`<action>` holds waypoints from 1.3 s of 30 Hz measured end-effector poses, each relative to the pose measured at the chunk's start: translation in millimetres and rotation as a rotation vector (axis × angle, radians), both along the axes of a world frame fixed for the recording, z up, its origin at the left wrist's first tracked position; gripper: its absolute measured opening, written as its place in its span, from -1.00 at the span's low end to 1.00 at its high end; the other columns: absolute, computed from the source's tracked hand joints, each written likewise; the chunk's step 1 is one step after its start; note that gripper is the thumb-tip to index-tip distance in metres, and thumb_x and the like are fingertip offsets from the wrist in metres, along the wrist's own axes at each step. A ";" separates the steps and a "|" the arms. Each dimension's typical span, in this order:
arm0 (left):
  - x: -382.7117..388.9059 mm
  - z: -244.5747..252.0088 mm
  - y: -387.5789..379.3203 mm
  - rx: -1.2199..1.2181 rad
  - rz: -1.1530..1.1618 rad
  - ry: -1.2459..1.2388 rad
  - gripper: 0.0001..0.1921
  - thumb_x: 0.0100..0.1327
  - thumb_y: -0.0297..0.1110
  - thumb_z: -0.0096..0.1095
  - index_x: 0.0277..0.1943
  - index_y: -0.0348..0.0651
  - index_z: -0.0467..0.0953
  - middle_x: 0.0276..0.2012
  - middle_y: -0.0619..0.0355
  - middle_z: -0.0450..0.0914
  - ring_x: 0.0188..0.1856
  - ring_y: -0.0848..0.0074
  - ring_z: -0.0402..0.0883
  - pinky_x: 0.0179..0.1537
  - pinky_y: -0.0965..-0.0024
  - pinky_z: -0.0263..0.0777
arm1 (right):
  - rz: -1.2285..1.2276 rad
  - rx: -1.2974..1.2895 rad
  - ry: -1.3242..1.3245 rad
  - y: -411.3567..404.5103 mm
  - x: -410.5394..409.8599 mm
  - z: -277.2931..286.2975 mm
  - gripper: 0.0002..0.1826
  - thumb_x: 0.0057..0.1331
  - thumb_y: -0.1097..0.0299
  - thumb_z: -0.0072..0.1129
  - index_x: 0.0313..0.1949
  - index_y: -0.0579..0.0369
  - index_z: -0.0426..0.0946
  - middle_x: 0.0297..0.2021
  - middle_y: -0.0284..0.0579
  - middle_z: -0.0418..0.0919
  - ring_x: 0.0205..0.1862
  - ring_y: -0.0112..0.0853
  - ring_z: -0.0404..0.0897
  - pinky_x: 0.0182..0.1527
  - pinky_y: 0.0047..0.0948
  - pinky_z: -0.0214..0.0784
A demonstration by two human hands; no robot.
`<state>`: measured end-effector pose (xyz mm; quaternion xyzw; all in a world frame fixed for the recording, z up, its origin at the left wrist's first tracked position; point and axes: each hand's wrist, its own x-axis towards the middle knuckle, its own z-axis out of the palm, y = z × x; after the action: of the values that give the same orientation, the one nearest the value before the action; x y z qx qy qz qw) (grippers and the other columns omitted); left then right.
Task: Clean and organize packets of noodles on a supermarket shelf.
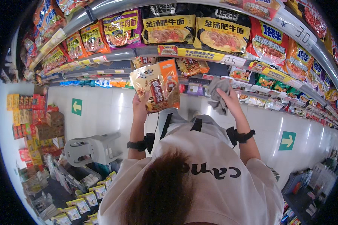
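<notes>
My left hand (140,107) grips the lower left edge of a plastic food pouch (157,87) in cream, orange and brown, printed with writing. The pouch is upright in front of the shelves. A crumpled grey cloth (219,94) is bunched in my right hand (228,100), apart from the pouch. Just beyond, on a lower shelf, lie similar brown and orange pouches (190,67), partly hidden by the shelf above. Large black and yellow instant noodle packets (169,28) stand on the shelf over them.
Shelf edges with price labels (233,60) curve across the front. A grey plastic step stool (93,149) stands on the tiled floor at left. Stacked cartons (49,128) are beyond it. Behind me at lower left, small pouches (81,205) sit on another display. Green arrow signs (287,140) mark the floor.
</notes>
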<state>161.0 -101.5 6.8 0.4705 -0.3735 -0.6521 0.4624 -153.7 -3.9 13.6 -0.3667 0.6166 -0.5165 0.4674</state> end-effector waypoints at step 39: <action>-117.6 43.8 31.6 -0.283 -0.527 -0.383 -0.62 0.29 -0.16 -0.22 -0.30 -0.37 0.40 -0.61 0.25 0.34 -0.52 0.68 0.26 -0.49 0.56 0.18 | -0.401 -0.212 -0.353 -8.2 -9.0 6.5 -0.66 0.13 0.29 0.10 -0.17 0.23 0.36 -0.26 -0.18 0.48 -0.26 -0.51 0.45 -0.17 -0.54 0.26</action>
<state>43.5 -70.0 50.6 0.4029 -0.6487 -0.5908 0.2605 -162.7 -12.0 20.0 -0.1886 0.5286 -0.7161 0.4150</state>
